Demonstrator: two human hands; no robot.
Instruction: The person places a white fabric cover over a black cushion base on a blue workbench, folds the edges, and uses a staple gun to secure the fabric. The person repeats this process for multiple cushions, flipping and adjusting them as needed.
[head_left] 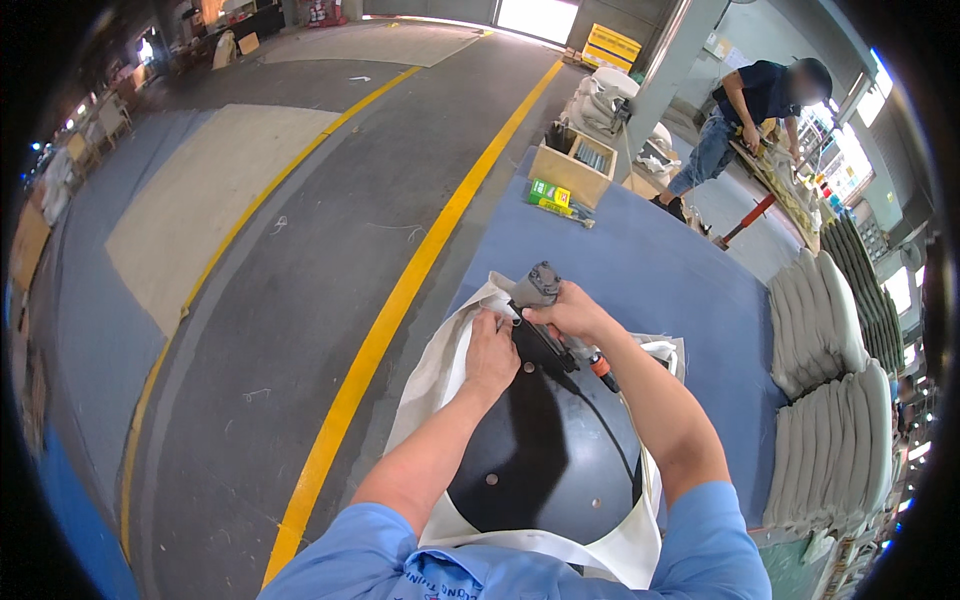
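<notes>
A black seat-shaped panel (525,460) with a few small holes lies in front of me, and off-white fabric (425,385) is folded around its rim. My right hand (572,315) is closed around a grey and black air staple gun (541,284), whose nose is at the panel's far edge. An orange-red fitting (600,368) sits on the gun's lower end, with a dark hose running over the panel. My left hand (490,352) pinches the fabric edge at the far left of the panel, right beside the gun. The fingertips are partly hidden.
The blue tabletop (690,300) bears a wooden box (572,165) of metal pieces and a green and yellow packet (549,194). Grey cushions (828,450) are stacked at right. A co-worker (745,120) bends over a bench beyond. Yellow lines (400,300) mark the floor.
</notes>
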